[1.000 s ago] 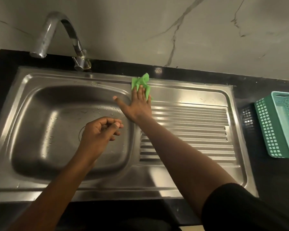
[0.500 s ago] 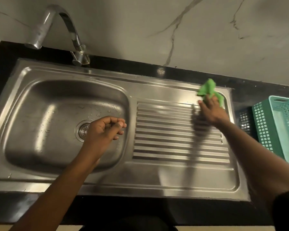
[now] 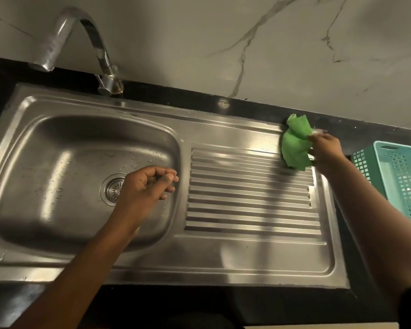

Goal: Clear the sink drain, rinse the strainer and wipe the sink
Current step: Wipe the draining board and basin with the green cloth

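A steel sink (image 3: pixel 57 143) with a ribbed drainboard (image 3: pixel 247 198) on its right fills the view. The round strainer (image 3: pixel 114 188) sits in the drain at the basin's floor, half hidden by my left hand (image 3: pixel 147 186). That hand hovers over the basin with fingers curled loosely and nothing visible in them. My right hand (image 3: pixel 325 150) grips a crumpled green cloth (image 3: pixel 294 146) at the drainboard's far right corner, the cloth lifted slightly off the steel. Water drops dot the basin.
A curved chrome tap (image 3: pixel 86 32) rises at the back left. A teal plastic basket (image 3: pixel 399 176) stands on the black counter (image 3: pixel 377 136) to the right of the sink. A marble-pattern wall (image 3: pixel 223 39) runs behind.
My right hand has carried the green cloth along the sink's back rim from near the basin to the far right corner. The left hand has stayed over the basin.
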Demonstrator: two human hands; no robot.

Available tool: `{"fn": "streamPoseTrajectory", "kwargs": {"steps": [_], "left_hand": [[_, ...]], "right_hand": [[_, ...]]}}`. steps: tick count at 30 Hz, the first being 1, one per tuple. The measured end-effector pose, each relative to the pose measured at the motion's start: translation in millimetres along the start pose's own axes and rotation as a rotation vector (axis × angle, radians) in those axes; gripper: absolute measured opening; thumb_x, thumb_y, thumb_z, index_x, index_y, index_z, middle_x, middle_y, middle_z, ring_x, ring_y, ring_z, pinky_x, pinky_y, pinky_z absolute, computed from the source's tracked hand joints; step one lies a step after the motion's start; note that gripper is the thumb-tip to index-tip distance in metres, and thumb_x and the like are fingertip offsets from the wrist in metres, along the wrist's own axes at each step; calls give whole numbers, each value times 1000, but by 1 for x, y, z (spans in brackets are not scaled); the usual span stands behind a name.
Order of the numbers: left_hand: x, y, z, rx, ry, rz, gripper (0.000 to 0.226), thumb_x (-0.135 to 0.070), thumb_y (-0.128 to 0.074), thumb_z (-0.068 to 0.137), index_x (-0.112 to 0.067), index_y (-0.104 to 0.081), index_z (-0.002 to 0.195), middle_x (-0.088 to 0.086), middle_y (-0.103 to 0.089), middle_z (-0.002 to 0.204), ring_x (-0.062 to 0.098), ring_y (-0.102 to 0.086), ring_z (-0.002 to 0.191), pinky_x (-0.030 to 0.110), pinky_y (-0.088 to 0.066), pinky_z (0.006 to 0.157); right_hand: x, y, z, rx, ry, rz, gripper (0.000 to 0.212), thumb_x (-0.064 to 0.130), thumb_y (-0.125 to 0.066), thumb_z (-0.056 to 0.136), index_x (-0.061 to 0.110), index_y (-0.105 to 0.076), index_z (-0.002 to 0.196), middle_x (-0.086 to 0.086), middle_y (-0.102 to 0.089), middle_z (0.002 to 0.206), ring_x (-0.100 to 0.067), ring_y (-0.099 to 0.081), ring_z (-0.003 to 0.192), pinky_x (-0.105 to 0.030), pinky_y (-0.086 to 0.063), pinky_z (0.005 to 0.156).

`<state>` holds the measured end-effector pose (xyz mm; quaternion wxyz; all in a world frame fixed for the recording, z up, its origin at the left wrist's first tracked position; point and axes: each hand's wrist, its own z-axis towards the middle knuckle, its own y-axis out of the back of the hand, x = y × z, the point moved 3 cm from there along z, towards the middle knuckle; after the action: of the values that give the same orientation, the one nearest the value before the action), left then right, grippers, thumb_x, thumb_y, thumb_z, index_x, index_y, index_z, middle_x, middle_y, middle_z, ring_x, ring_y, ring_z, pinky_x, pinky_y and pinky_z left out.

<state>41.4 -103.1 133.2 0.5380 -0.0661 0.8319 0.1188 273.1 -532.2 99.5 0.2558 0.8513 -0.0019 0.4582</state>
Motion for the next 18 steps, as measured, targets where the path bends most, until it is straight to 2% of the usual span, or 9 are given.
{"fn": "streamPoseTrajectory", "kwargs": {"steps": [2, 3, 5, 7, 9, 12, 16, 18], "left_hand": [[1, 1, 1, 2, -5, 10, 13, -14, -67, 101, -13, -79, 107, -1, -83, 100, 22, -78, 92, 48, -62, 88], [2, 1, 2, 3, -6, 12, 13, -14, -67, 101, -13, -79, 107, -1, -83, 100, 22, -78, 92, 48, -62, 88], [3, 1, 3, 7, -4, 16, 13, -13, -67, 101, -13, -78, 107, 0, -83, 100, 23, -78, 92, 46, -62, 87], [4, 0, 4, 12, -1, 21, 13, -12, -67, 101, -13, -78, 106, 1, -83, 100, 23, -77, 92, 43, -62, 85], [5, 0, 4, 14, 2, 16, 12, -11, -66, 101, -12, -78, 105, 2, -83, 99, 25, -77, 92, 41, -62, 83], [8, 3, 6, 20, 6, 15, 13, -12, -66, 101, -14, -78, 105, 1, -83, 99, 25, -77, 92, 40, -62, 83], [13, 10, 7, 22, 6, 18, 13, -13, -66, 101, -15, -78, 106, -1, -83, 101, 24, -78, 93, 39, -62, 82], [15, 14, 9, 21, 11, 18, 14, -13, -66, 101, -15, -78, 107, -1, -83, 101, 23, -78, 93, 37, -62, 82]], "right_hand": [[-1, 7, -6, -268, 170, -364, 47, 11, -67, 90, 10, -59, 137, -13, -62, 134, -30, -65, 114, -35, -52, 90], [1, 7, -11, -338, 305, -471, 52, 6, -65, 86, 12, -57, 137, -12, -58, 140, -31, -61, 123, -35, -49, 99], [3, -3, -15, -308, 530, -632, 59, 2, -61, 84, 15, -55, 141, -10, -50, 149, -32, -52, 134, -38, -44, 110], [-2, -20, -11, -132, 615, -858, 58, 14, -60, 95, 14, -47, 151, -12, -38, 162, -37, -41, 146, -45, -37, 118], [-16, -33, -2, 26, 516, -994, 65, 35, -52, 106, 8, -30, 161, -21, -22, 170, -44, -29, 153, -50, -28, 124], [-41, -43, 2, 17, 381, -1012, 75, 46, -34, 110, 3, -6, 165, -26, -1, 172, -45, -8, 159, -56, -16, 128], [-47, -87, -16, -174, 259, -834, 73, 39, -28, 110, -6, -7, 163, -29, -4, 171, -45, -5, 159, -56, -10, 129], [-40, -122, -37, -211, 249, -802, 72, 39, -28, 110, -6, -9, 163, -28, -7, 171, -45, -6, 159, -54, -9, 129]]}}
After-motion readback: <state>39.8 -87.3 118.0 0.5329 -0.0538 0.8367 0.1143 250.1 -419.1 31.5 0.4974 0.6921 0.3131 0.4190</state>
